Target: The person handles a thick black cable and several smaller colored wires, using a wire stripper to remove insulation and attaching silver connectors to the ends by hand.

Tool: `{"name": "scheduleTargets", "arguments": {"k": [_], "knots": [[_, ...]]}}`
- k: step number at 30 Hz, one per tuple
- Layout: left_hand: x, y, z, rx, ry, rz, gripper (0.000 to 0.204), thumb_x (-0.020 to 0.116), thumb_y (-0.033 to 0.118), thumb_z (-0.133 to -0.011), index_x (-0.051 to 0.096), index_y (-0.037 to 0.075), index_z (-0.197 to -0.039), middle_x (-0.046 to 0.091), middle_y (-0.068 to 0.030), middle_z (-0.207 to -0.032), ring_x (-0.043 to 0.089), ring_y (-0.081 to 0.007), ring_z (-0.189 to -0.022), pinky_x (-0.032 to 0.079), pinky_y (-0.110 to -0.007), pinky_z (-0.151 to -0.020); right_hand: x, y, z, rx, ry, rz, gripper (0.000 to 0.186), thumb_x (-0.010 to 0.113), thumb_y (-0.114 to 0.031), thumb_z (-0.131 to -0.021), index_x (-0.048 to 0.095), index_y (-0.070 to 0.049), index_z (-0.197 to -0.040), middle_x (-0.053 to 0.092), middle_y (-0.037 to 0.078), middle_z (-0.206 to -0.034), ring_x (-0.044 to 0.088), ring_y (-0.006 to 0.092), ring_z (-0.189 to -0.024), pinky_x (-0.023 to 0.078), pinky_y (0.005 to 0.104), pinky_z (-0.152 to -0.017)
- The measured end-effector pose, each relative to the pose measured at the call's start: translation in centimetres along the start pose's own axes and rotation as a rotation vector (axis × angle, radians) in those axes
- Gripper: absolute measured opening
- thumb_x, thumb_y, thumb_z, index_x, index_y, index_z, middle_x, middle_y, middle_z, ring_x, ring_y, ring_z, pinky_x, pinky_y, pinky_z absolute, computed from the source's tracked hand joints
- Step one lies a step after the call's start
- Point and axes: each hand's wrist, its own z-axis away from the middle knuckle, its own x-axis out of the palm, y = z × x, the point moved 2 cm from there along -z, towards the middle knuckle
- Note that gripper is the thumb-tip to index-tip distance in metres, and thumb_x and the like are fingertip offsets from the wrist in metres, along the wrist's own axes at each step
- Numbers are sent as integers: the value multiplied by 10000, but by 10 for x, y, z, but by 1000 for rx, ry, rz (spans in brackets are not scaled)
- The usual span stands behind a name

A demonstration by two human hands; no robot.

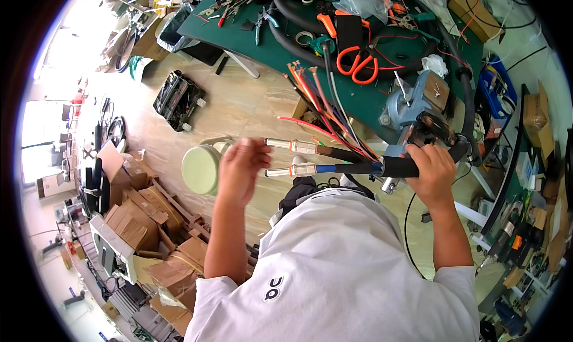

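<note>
Crosswise in right hand point(432, 172), black cable point(397, 167), metal connectors point(303, 170) leftward, grip of left hand point(243, 163) unclear.

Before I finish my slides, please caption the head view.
Right hand gripping a thick black cable near a vise, left hand beside its metal ends.

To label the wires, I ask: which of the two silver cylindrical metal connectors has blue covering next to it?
The lower silver cylindrical metal connector, nearer the white short-sleeved shirt: blue covering adjoins it, while dark-brown covering adjoins the upper connector.
</note>
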Motion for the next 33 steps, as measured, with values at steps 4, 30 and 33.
{"name": "scheduleTargets", "arguments": {"k": [4, 30, 33], "knots": [[71, -45, 0, -175, -237, 240, 244, 530, 161, -985, 558, -25, -1139, 652, -133, -1001, 656, -287, -1035, 542, -384, -875, -9, 2, -1, -21, -67, 30, 247, 789, -157, -671, 628, -111, -853, 536, 39, -707, 572, 257, -654, 441, 366, -577], [108, 98, -81, 357, -250, 559, 167, 547, 156, -989, 574, 21, -1083, 669, -155, -1052, 683, -225, -935, 589, -306, -795, -4, -28, -161, 278, -158, -93, 381, 760, -305, -733, 629, -81, -1012, 683, 92, -832, 663, 312, -743, 516, 411, -624], [82, 85, -85, 388, -129, 559, 124, 551, 142, -987, 564, 32, -1040, 675, -138, -1018, 686, -204, -885, 594, -299, -782, 26, -44, -151, 286, -181, -87, 358, 769, -286, -735, 633, -85, -999, 679, 88, -838, 665, 298, -769, 515, 401, -636]]}}
